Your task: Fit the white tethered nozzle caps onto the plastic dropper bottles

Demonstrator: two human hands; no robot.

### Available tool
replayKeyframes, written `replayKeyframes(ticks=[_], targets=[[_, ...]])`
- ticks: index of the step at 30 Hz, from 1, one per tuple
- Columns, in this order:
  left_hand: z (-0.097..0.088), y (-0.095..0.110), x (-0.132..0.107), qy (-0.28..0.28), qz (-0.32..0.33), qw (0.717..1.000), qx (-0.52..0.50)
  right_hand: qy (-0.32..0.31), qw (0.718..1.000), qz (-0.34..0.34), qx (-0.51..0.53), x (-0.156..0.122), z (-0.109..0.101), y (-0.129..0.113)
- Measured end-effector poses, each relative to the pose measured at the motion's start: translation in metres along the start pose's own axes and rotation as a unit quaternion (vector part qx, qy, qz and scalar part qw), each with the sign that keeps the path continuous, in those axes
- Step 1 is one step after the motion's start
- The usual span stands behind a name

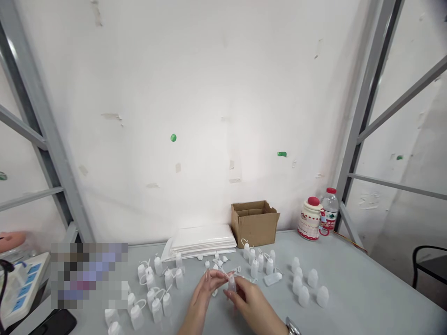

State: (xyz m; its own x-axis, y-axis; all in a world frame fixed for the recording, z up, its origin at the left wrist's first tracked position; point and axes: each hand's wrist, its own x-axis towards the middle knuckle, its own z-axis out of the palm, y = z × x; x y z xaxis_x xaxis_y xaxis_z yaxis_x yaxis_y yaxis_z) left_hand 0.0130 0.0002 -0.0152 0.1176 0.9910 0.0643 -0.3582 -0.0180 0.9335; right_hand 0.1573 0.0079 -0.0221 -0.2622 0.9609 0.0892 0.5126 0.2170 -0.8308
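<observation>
In front of me, my right hand (247, 298) has its fingers closed round the body of a small translucent squeeze bottle (232, 283), held upright. My left hand (206, 291) reaches in from the other side, with fingertips pinched at the white strapped cap at the bottle's top. Just beyond the hands lies a loose group of white strapped caps (215, 263). Several capped bottles (157, 309) stand to the left, and another capped group (254, 267) is behind my right hand, with one bottle (273, 278) on its side. Bottles showing no caps (303, 296) stand at the right.
Against the wall are a stack of white sheets (202, 239) and a cardboard box (254, 225). A decorated jug (310, 218) and a water bottle (329, 209) stand back right. At the left are a phone (57, 322) and a white tray-like object (26, 288). Metal posts frame the table.
</observation>
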Motion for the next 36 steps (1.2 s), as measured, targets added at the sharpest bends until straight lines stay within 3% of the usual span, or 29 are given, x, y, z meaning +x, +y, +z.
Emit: replayKeyframes(ticks=[6, 14, 22, 30, 33, 36], targets=[[-0.001, -0.004, 0.002, 0.010, 0.016, 0.998, -0.053, 0.031, 0.999, 0.004, -0.020, -0.001, 0.003, -0.009], [0.002, -0.003, 0.000, 0.029, 0.037, 0.998, 0.047, 0.033, 0.998, -0.005, 0.057, 0.000, 0.005, -0.008], [0.000, -0.004, 0.003, 0.021, -0.062, 0.998, -0.026, 0.050, 0.997, -0.032, 0.039, -0.001, 0.013, 0.001], [0.001, -0.005, 0.004, 0.002, -0.065, 0.997, -0.043, 0.037, 0.998, -0.050, 0.031, 0.000, 0.015, 0.003], [0.002, -0.007, 0.004, -0.002, -0.071, 0.995, -0.064, 0.036, 0.997, -0.027, 0.070, 0.000, 0.017, 0.001], [0.005, -0.009, 0.006, -0.009, -0.092, 0.994, -0.065, 0.000, 0.983, 0.012, 0.181, 0.002, 0.020, -0.001]])
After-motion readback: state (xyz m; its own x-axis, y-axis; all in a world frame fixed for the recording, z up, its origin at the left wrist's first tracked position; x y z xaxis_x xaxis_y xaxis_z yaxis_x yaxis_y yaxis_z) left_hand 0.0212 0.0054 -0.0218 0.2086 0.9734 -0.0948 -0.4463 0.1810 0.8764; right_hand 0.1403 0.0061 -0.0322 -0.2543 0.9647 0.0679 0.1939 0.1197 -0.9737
